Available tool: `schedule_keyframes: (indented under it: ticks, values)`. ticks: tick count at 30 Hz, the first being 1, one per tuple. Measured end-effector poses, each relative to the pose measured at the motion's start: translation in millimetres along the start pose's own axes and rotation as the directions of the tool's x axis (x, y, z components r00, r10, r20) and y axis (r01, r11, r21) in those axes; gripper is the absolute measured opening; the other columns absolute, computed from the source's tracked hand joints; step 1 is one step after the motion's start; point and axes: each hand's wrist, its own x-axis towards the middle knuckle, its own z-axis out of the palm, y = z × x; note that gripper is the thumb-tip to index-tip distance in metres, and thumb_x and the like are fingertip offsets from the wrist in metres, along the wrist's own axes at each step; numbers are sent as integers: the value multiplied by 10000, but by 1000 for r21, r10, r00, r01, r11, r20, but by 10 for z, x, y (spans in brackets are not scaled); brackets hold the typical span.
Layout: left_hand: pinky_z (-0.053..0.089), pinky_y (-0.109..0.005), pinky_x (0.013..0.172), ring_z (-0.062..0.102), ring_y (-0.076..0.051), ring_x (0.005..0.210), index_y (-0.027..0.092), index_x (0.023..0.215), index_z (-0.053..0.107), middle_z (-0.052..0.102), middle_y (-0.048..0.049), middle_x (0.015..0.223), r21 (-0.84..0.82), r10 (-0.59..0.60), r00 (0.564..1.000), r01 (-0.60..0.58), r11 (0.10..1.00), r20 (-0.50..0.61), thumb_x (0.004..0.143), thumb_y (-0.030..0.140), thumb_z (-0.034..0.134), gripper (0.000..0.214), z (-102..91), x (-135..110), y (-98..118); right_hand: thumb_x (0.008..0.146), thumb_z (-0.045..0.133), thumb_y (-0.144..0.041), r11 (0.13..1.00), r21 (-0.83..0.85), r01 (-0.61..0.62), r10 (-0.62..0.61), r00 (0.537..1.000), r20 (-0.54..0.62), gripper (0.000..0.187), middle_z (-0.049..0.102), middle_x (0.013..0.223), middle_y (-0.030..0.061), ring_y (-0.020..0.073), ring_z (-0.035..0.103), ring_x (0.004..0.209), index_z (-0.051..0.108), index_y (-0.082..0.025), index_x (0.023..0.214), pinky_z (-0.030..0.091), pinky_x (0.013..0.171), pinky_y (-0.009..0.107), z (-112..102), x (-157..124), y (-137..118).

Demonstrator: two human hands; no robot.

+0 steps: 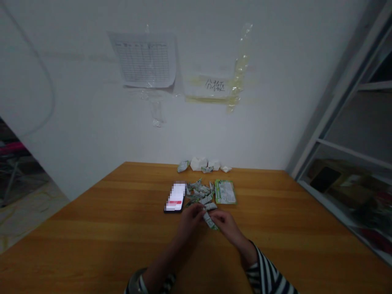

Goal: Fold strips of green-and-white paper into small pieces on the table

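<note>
Two bare hands, close together over the desk (92,228), both on one small packet (210,221), white-green. Left hand (192,218): fingers narrow, pinching the packet's far end. Right hand (226,223): thumb and fingers drawn together, pinching its right side. Packet sits between the two hands, tilted, near end pointing toward the wearer; it looks creased, print too small to read. Can't tell if it's torn.

Just beyond the fingertips: pile of crumpled packets (199,190), same white-green, heaped loosely, some overlapping. Can't count them. Phone (175,198) beyond and left of the left hand, lying flat, screen lit, pixelated, red bar low on it. Beyond the right hand, right of the pile: larger flat packet (226,192), green edges, pale printed panel, face up.

Farthest from the hands, along the desk's back edge: crumpled white tissues (199,164) in a row, plus a crumpled wrapper (183,165) at the left end and another green-white scrap (207,169) in front of the tissues.

Wall straight ahead of the hands: printed sheet (145,60) to the left, handwritten sign (214,85) more to the right, yellowish tape (240,77) beside it. Far right of the right hand: shelving (355,154) with a cardboard box (343,175). Striped sleeve (269,269) on the right arm.
</note>
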Motion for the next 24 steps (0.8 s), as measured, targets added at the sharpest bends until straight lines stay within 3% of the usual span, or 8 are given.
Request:
schedule_keyframes:
  ticks: [8,11,18,21,24]
  values:
    - [538,-315,686,686,-224,743,136,842,683,729,-83,795,-39,-12,998,9,999,-65,706,341,691,246,55,-46,-50,759,701,-449,999,42,-20,17,997,71,302,729,932,79,234,671,888,741,-181,892,521,791,339,5,-25,6]
    - [545,-334,710,694,-241,770,130,832,681,735,-105,811,-32,-12,997,9,999,-79,712,342,681,243,92,-75,-89,707,753,-415,999,26,-46,45,999,21,304,726,842,61,212,673,771,720,-171,885,528,718,319,52,-43,55]
    - [545,-341,752,698,-246,807,170,854,707,753,-82,857,46,20,998,-17,999,-62,728,332,662,210,49,-72,28,774,685,-421,998,-27,-52,49,994,-102,275,721,756,62,200,657,688,724,-153,819,518,638,290,59,-31,133]
    - [543,-334,719,693,-240,785,181,884,696,749,-67,848,111,36,990,-21,994,-133,760,358,628,226,-57,-32,89,808,641,-451,998,-29,-64,58,985,-162,335,746,898,97,232,683,773,720,-160,956,541,685,332,18,-20,138]
    - [539,-340,721,688,-248,836,177,961,664,737,-85,914,149,47,975,-15,989,-215,793,368,592,264,-131,-14,112,855,589,-441,999,-36,-27,23,994,-104,381,704,1137,108,259,665,1005,672,-194,1132,524,860,398,-12,-20,101]
